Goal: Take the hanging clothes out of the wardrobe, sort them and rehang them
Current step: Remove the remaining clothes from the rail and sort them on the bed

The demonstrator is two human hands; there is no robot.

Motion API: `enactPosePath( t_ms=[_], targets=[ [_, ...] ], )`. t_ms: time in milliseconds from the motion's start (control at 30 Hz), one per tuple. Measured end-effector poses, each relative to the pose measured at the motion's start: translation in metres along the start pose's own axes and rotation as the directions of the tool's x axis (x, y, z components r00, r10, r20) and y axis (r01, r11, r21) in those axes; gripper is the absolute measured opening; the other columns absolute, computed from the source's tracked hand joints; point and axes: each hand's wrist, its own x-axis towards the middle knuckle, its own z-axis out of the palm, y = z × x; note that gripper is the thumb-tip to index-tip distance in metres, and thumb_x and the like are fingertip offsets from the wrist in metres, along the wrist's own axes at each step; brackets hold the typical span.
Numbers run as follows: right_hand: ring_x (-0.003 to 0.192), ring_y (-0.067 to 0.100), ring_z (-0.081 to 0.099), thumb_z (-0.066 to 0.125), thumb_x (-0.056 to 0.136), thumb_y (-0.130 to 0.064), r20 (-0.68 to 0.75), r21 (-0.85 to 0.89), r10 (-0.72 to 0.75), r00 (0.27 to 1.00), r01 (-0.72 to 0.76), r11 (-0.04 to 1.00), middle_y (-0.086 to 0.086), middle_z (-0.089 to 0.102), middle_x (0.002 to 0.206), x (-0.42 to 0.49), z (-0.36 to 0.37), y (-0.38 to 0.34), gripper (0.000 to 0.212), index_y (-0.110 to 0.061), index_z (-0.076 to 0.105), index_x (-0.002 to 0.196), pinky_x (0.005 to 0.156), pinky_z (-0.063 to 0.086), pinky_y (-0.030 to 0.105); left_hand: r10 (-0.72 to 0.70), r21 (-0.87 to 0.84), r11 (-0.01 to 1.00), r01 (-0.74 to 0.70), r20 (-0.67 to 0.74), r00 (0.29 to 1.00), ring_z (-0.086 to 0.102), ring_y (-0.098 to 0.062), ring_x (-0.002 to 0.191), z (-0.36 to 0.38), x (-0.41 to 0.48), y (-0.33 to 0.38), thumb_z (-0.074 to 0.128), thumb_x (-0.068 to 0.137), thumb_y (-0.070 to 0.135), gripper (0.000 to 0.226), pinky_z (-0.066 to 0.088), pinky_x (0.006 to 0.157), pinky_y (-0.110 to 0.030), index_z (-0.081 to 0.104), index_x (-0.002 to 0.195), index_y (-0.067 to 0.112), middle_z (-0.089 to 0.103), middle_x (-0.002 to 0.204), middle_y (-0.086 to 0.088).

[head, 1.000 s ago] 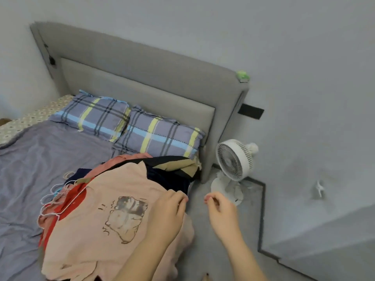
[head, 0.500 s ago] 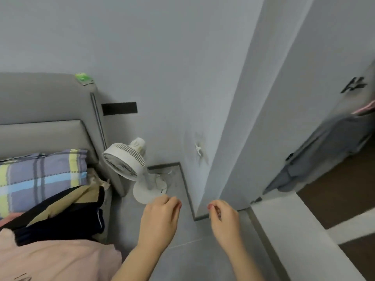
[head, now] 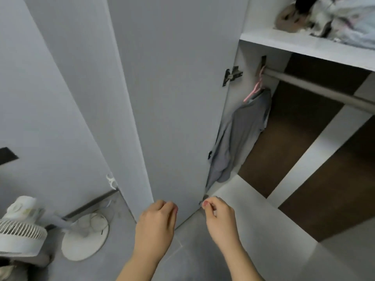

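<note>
The wardrobe stands open on the right, its grey door [head: 172, 98] swung out in front of me. One grey garment [head: 239, 138] hangs on a pink hanger [head: 256, 89] at the left end of the metal rail [head: 316, 89]; the remainder of the rail is bare. My left hand [head: 157, 222] and my right hand [head: 220, 218] hover low in front of the door's bottom edge. Both have loosely curled fingers and hold nothing.
A white fan [head: 22, 226] on a round base [head: 85, 236] stands on the grey floor at the lower left. Folded bedding [head: 345, 15] lies on the wardrobe's upper shelf [head: 294, 43]. White inner panels [head: 316, 147] divide the dark wardrobe back.
My view has swung right, from the bed with its pile of clothes to the open wardrobe. Both hands stayed empty in front of me.
</note>
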Motion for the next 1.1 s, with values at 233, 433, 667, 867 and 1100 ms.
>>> enactPosePath(
  t_ms=[233,433,667,867,1100],
  targets=[
    [0.077,0.007,0.058,0.055,0.095,-0.015,-0.125,-0.019,0.141,0.982,-0.144,0.989,-0.007,0.062,0.079,0.055,-0.010,0.003,0.018,-0.020,0.060,0.079,0.065,0.044,0.016,0.192,-0.079,0.979,-0.187,0.053,0.980,0.055,-0.019,0.063,0.034,0.104,0.021,0.056,0.092,0.029,0.013,0.045,0.052,-0.032,0.058,0.079,0.027,0.051,0.073,0.007],
    [0.083,0.005,0.059,0.055,0.095,-0.015,-0.301,0.061,0.294,0.907,-0.289,0.955,-0.011,0.065,0.088,0.092,-0.041,-0.005,0.015,-0.022,0.064,0.086,0.069,0.044,0.010,0.366,-0.192,0.919,-0.343,0.095,0.926,0.052,-0.014,0.064,0.049,0.194,0.050,0.055,0.093,0.030,0.014,0.043,0.052,-0.028,0.060,0.081,0.026,0.050,0.076,0.009],
    [0.085,0.007,0.061,0.054,0.095,-0.013,-0.453,0.135,0.400,0.797,-0.382,0.914,-0.008,0.067,0.091,0.121,-0.062,0.021,0.016,-0.020,0.066,0.088,0.070,0.040,0.004,0.462,-0.287,0.866,-0.409,0.149,0.874,0.054,-0.010,0.069,0.087,0.243,0.097,0.063,0.090,0.023,0.006,0.036,0.058,-0.019,0.068,0.088,0.021,0.055,0.082,0.007],
    [0.083,0.006,0.061,0.054,0.096,-0.015,-0.450,0.169,0.406,0.795,-0.371,0.913,-0.005,0.067,0.089,0.182,-0.093,0.051,0.014,-0.020,0.066,0.089,0.070,0.041,0.006,0.389,-0.213,0.914,-0.346,0.213,0.896,0.052,-0.023,0.114,0.114,0.308,0.141,0.050,0.095,0.032,0.042,0.048,0.081,-0.035,0.044,0.136,0.025,0.049,0.125,-0.001],
    [0.082,-0.001,0.060,0.056,0.095,-0.015,-0.364,0.108,0.252,0.896,-0.228,0.968,-0.010,0.065,0.086,0.275,-0.147,0.055,0.013,-0.025,0.062,0.089,0.069,0.045,0.011,0.211,0.088,0.967,-0.239,0.246,0.946,0.043,-0.032,0.118,0.135,0.415,0.197,0.049,0.094,0.031,0.041,0.046,0.084,-0.043,0.039,0.128,0.012,0.043,0.128,-0.010]
  ],
)
